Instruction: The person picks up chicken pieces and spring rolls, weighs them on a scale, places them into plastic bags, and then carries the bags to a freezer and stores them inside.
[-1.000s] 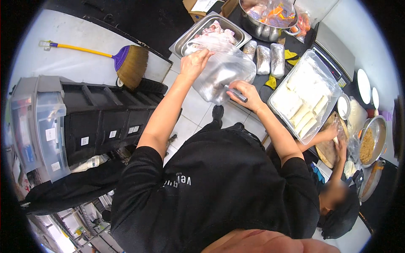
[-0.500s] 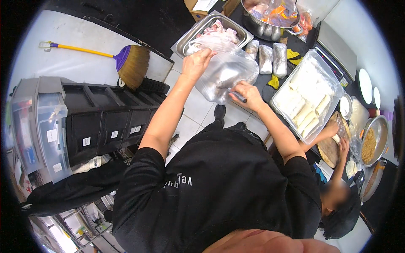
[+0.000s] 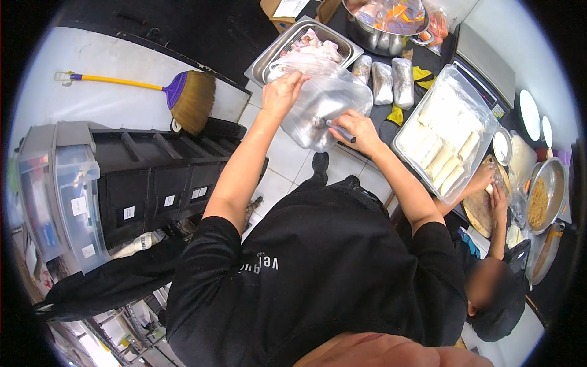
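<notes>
My left hand (image 3: pixel 282 96) pinches the gathered upper edge of a clear plastic bag (image 3: pixel 333 92). The bag hangs in front of a steel tray (image 3: pixel 254 72) with raw pale-pink meat (image 3: pixel 315 48) in it. Something silvery or shiny shows through the plastic; I cannot make out what. In my right hand (image 3: pixel 362 131), fingers closed, is a slim dark-handled tool (image 3: pixel 343 133). Its tip is against or just in front of the bag's lower side, and its kind is unclear.
Wrapped rolls (image 3: pixel 383 84) lie beside the tray. To the right are a clear bin (image 3: pixel 400 150) of pale rolls and a scale (image 3: pixel 486 58). A co-worker's hands (image 3: pixel 498 199) work over a wooden board (image 3: pixel 477 211). A steel pot (image 3: pixel 367 41) stands behind; black drawers (image 3: pixel 128 192) are on the left.
The dark-handled tool has turned in my right hand and more of it shows beside the bag. My left hand keeps its hold on the bag's edge.
</notes>
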A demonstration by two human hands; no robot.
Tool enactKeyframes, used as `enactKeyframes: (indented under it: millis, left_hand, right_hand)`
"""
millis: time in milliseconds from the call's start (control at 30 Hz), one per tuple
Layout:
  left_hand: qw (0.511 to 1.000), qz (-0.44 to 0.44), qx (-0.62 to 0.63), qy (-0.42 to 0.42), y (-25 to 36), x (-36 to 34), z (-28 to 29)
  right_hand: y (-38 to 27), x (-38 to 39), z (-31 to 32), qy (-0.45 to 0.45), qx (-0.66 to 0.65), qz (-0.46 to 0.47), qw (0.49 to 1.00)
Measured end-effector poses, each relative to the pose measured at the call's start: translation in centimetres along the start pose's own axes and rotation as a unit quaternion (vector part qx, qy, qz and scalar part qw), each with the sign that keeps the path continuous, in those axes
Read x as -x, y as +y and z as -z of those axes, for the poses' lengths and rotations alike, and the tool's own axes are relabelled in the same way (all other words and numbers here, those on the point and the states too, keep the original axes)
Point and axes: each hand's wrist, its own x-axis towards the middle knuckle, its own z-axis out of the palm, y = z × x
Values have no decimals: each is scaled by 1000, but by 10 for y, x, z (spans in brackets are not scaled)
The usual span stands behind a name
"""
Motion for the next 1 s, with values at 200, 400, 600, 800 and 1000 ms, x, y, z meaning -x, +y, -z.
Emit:
enactKeyframes:
  millis: [200, 400, 600, 800, 1000]
  left_hand:
    - [1000, -4, 8, 6, -2, 2, -1]
    - [999, 30, 11, -36, 1, 1, 2]
    - [1000, 2, 9, 4, -5, 1, -4]
    - [998, 36, 15, -41, -1, -1, 1]
    - [996, 54, 6, -65, 1, -2, 2]
  right_hand:
    - [-2, 5, 2, -26, 4, -19, 999]
    - [-1, 7, 9, -27, 19, -17, 999]
    - [-9, -10, 21, 39, 18, -12, 999]
    - [3, 5, 12, -19, 37, -35, 999]
    - [-3, 1, 13, 10, 12, -12, 1000]
